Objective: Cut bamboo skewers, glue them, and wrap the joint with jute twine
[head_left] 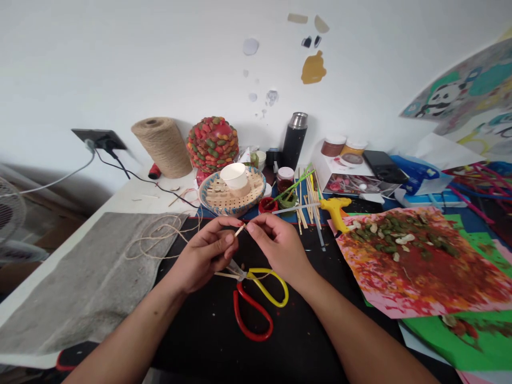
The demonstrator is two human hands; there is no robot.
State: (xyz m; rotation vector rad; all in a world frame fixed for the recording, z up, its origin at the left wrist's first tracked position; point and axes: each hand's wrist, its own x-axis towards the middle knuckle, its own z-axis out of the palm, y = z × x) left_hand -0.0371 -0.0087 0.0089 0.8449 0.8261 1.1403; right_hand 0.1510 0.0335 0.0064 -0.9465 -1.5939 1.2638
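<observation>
My left hand [206, 253] and my right hand [276, 245] meet above the black mat [208, 330]. Together they pinch a short thin wooden stick [240, 230] between thumbs and fingertips. Jute string [160, 237] trails from my left hand toward the grey felt. Just below my hands lie scissors [258, 298] with one red and one yellow handle loop, blades pointing left under my left hand.
A grey felt cloth [92, 282] lies left. Behind stand a jute twine cone [164, 146], a woven basket [232, 194] with a white cup [235, 176], paint jars, a black flask [295, 140], loose sticks and a yellow glue gun [336, 210]. Painted paper [420, 261] lies right.
</observation>
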